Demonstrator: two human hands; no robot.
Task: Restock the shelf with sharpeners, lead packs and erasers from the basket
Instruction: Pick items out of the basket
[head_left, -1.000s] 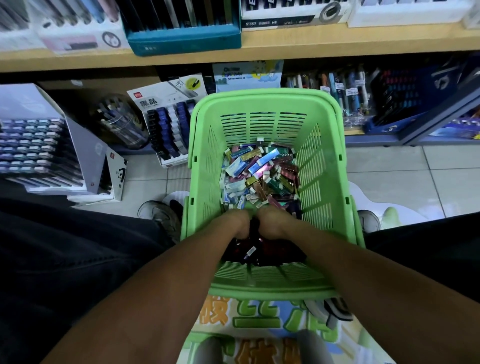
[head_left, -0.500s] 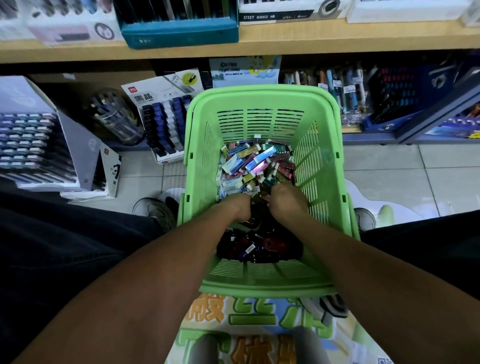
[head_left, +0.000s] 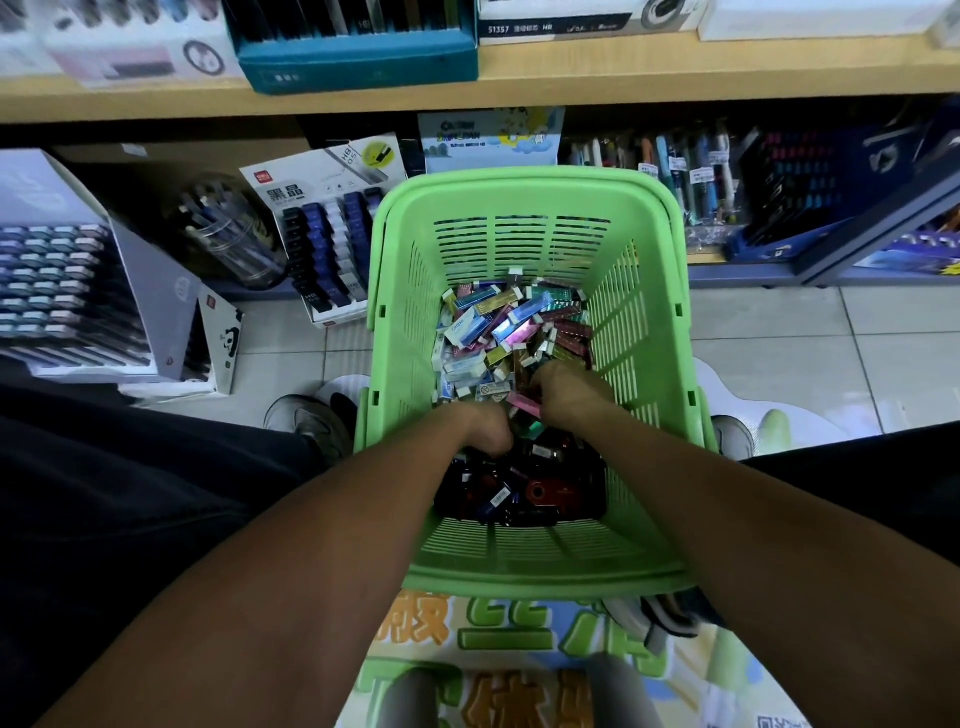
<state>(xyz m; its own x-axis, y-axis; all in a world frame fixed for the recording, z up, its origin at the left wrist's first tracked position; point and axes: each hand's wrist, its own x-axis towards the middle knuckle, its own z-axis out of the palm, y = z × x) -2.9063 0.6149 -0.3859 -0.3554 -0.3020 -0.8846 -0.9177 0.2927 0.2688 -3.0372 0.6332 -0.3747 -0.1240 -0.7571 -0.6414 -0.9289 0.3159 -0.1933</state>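
Head view: we see a green basket standing upright on the tiled floor at 12 o'clock from us, its long axis running from 6 to 12 o'clock toward the wooden shelf. At its far end lies a jumble of small colourful boxes, long sides pointing every way; at its near end sits a dark heap of sharpeners, red, black and blue. Our left hand and right hand both reach down into the pile, knuckles up and fingers buried among the goods, so we cannot tell what either has hold of or how far its fingers are curled. A pink box lies between the two hands. The box labels are too small to read. At 10 o'clock a display of lead packs leans by the basket.
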